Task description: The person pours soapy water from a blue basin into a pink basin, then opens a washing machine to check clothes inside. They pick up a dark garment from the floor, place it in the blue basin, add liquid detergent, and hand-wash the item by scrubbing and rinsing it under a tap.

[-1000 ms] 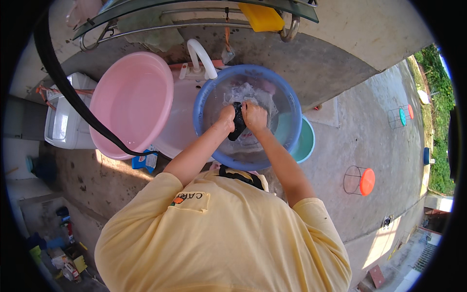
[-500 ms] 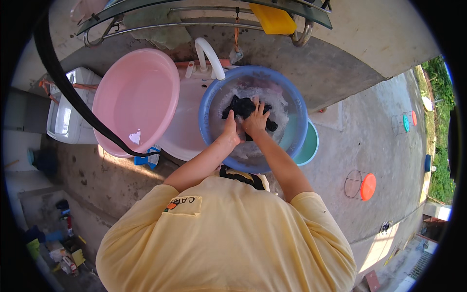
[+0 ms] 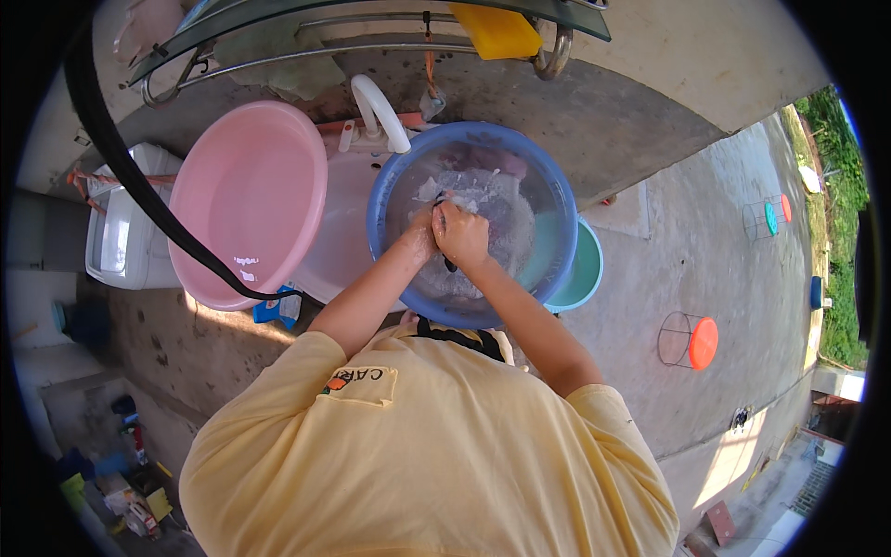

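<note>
The left hand [image 3: 422, 232] and the right hand [image 3: 461, 234] press together around black cloth [image 3: 450, 264]; it seems soft, wet (perhaps slippery), best held bunched.

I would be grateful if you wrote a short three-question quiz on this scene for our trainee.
1. Multiple choice: how are the left hand and right hand placed? A) spread wide apart; B) close together; C) out of view.
2. True or false: the white faucet is to the right of the pink basin in the picture.
3. Fill in: the large basin beneath the hands is ____ in colour.

Key: 1 B; 2 true; 3 blue.
</note>
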A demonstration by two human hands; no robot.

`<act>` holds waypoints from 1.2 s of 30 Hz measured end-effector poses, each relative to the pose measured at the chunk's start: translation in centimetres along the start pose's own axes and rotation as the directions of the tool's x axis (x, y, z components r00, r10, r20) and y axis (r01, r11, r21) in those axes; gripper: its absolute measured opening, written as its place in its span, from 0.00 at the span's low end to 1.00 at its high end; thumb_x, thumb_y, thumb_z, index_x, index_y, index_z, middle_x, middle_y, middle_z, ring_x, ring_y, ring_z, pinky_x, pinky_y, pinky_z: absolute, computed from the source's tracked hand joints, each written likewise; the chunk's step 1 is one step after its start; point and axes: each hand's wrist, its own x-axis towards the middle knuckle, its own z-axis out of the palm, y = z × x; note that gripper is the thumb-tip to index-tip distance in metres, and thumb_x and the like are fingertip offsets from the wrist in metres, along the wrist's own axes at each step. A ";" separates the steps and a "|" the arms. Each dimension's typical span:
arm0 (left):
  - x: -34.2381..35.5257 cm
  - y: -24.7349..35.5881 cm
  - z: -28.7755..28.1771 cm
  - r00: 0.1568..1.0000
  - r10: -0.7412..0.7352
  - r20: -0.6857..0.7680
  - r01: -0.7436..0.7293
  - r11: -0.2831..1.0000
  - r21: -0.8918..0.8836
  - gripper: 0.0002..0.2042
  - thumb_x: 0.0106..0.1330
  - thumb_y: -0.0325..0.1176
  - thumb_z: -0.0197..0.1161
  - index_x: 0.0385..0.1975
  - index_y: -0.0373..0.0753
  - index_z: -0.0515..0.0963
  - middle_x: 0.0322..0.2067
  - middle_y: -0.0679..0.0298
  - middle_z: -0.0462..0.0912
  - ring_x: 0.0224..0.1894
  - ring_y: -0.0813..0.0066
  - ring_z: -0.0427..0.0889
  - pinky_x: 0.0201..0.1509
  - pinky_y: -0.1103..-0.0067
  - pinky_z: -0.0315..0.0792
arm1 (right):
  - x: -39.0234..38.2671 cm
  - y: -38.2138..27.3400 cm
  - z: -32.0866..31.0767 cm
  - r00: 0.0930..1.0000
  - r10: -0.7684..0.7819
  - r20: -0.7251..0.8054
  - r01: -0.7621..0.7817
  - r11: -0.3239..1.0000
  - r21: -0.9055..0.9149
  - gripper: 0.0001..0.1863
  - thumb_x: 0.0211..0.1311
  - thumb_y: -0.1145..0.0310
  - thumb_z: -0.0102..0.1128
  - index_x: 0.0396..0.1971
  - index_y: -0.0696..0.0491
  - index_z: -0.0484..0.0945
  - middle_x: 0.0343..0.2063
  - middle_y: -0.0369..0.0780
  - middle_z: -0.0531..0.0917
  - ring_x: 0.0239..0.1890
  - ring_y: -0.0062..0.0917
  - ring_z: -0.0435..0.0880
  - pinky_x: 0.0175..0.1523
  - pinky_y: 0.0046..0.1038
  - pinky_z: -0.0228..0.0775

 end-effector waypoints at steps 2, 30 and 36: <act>0.4 -0.1 -0.7 0.999 -0.018 0.049 0.020 0.999 -0.031 0.11 0.66 0.41 0.47 0.33 0.40 0.71 0.31 0.60 0.78 0.33 0.65 0.79 0.36 0.71 0.74 | 0.9 2.5 1.2 1.000 0.007 0.004 -0.007 0.999 -0.038 0.12 0.57 0.62 0.53 0.20 0.53 0.74 0.14 0.44 0.78 0.16 0.40 0.78 0.24 0.37 0.70; -2.0 1.6 1.0 0.999 -0.031 -0.043 0.024 0.986 -0.162 0.15 0.66 0.41 0.48 0.42 0.37 0.73 0.38 0.61 0.78 0.40 0.68 0.77 0.43 0.71 0.73 | -0.6 -1.7 -0.5 0.986 -0.041 0.163 -0.010 0.955 0.298 0.08 0.56 0.65 0.53 0.29 0.55 0.75 0.25 0.48 0.78 0.29 0.41 0.79 0.33 0.38 0.70; -2.4 -0.1 0.5 0.967 0.200 -0.158 -0.184 0.977 0.107 0.14 0.65 0.38 0.49 0.41 0.36 0.74 0.38 0.61 0.78 0.40 0.69 0.77 0.43 0.72 0.73 | 0.8 0.7 0.9 0.998 -0.060 0.014 0.061 0.995 -0.079 0.13 0.58 0.61 0.53 0.19 0.52 0.72 0.14 0.44 0.77 0.16 0.38 0.78 0.21 0.35 0.69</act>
